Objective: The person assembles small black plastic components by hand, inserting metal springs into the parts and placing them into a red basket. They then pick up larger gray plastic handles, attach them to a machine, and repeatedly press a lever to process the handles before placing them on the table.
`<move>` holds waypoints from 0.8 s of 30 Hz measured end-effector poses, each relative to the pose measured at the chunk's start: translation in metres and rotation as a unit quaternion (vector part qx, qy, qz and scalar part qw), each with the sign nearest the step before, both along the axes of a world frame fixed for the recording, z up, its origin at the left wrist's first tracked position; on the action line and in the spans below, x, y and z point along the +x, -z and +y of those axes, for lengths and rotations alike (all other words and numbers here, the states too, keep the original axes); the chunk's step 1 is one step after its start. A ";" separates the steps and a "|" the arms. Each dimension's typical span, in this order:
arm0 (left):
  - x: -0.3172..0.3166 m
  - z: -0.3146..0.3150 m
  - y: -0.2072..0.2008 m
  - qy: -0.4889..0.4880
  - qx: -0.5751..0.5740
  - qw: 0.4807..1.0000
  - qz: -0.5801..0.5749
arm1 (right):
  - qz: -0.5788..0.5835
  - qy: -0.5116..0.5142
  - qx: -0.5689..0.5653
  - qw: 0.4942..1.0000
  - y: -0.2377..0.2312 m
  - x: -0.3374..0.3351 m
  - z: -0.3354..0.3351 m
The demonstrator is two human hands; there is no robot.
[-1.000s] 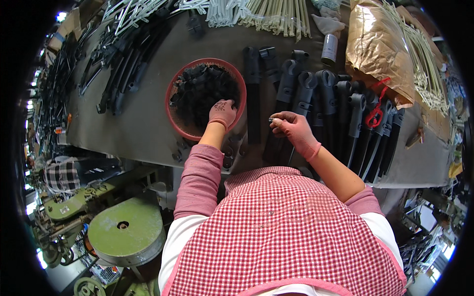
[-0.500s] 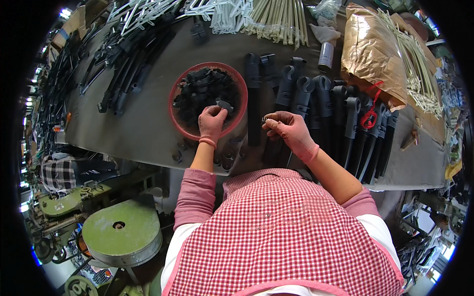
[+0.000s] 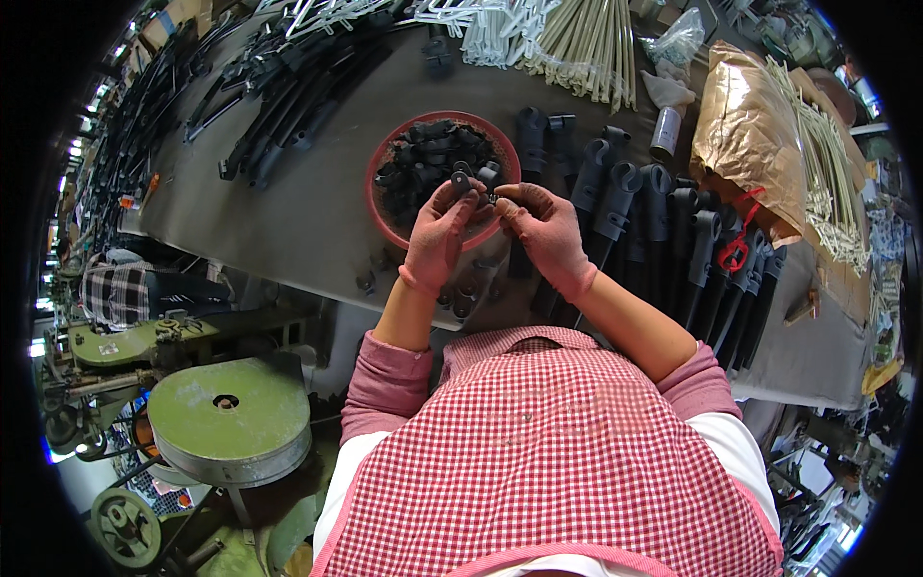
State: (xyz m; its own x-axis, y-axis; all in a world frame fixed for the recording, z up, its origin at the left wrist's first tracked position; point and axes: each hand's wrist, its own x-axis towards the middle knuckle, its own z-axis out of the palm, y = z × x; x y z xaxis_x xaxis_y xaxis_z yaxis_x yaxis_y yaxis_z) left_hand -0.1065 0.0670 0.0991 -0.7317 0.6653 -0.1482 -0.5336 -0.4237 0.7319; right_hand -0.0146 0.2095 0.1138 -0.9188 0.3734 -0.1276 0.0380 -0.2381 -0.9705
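My left hand (image 3: 437, 238), in a pinkish work glove, pinches a small black plastic part (image 3: 461, 181) with a rounded end. Close beside it, my right hand (image 3: 552, 236) has its thumb and forefinger pressed together at a tiny metallic piece (image 3: 493, 198), too small to name. The fingertips of both hands nearly meet over the near right rim of a red round basket (image 3: 373, 204). Inside the basket lie many similar black plastic parts (image 3: 423, 154).
Black tubes with ring-shaped ends (image 3: 615, 207) lie to the right, beside a brown paper package (image 3: 745, 135) and a spray can (image 3: 664, 133). Loose black parts (image 3: 464, 293) sit at the table's near edge. Green machinery (image 3: 226, 409) stands at lower left.
My left hand has drawn back from over the basket with the black part. My right hand has moved left to meet it. The whole view has shifted slightly.
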 end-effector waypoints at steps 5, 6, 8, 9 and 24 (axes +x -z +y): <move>-0.003 -0.012 -0.001 -0.021 -0.110 0.991 0.076 | -0.003 0.007 0.000 1.000 -0.008 -0.007 -0.005; -0.004 -0.016 -0.002 -0.013 -0.118 0.988 0.103 | -0.007 0.006 0.005 1.000 -0.010 -0.008 -0.006; -0.003 -0.021 -0.005 0.010 -0.126 0.984 0.127 | 0.001 0.001 0.006 1.000 -0.012 -0.010 -0.009; 0.000 -0.022 -0.007 0.022 -0.127 0.984 0.122 | 0.006 -0.002 0.005 1.000 -0.012 -0.010 -0.012; 0.060 0.022 0.038 0.076 -0.130 0.988 0.042 | -0.038 0.052 0.260 0.963 0.009 0.060 0.003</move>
